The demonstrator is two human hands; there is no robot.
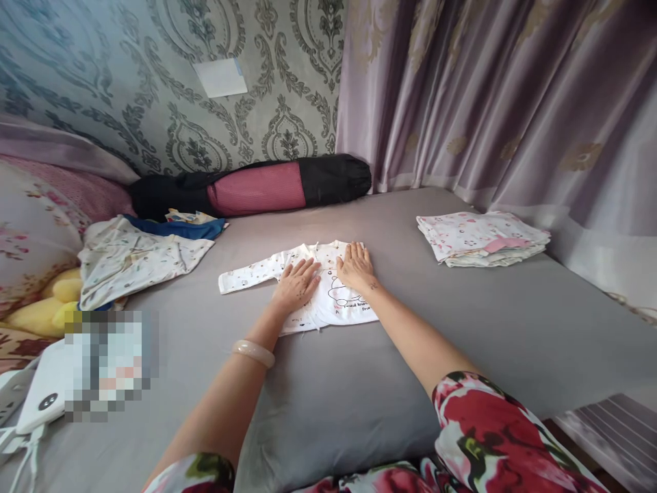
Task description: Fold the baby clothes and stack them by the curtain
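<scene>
A small white baby shirt [313, 308] with a printed cartoon car and lettering lies flat on the grey bed sheet in front of me. Its left sleeve stretches out to the side, while no sleeve shows sticking out on the right. My left hand [298, 284] rests flat on the middle of the shirt, fingers stretched out. On the shirt's right side, near the shoulder, my right hand [356, 267] lies palm down with its fingers extended. Part of the print is covered by my right hand and wrist.
Folded baby clothes [482, 236] are stacked at the right. Loose clothes [148, 257] lie at the left beside a yellow plush thing [44, 311]. A black and pink rolled bag [256, 188] lies along the wall. A white device [48, 383] with cables sits front left.
</scene>
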